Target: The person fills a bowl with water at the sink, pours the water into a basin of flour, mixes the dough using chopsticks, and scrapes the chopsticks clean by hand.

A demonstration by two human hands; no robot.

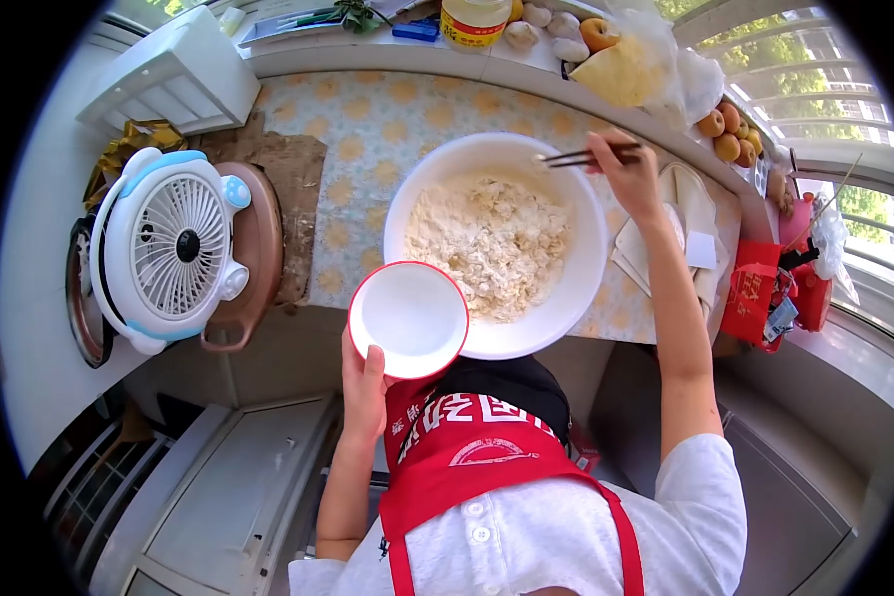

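Observation:
A large white basin (588, 260) stands on the patterned tablecloth, with crumbly, partly clumped flour (497, 238) inside. My left hand (366, 382) holds a white bowl with a red rim (408, 320) by its lower edge, overlapping the basin's near left side. The inside of this bowl looks white, and whether it holds liquid is hard to tell. Above the basin's far right rim, my right hand (626, 174) is closed around dark chopsticks (566, 159). Their tips point left over the basin, with a small whitish bit at the end.
At the left, a white and blue fan (184, 243) stands by a brown pan (258, 268). Folded cloth (690, 204) lies right of the basin, beside a red box (750, 298). A yellow-labelled jar (474, 22), fruit (733, 134) and a plastic bag (656, 65) line the sill.

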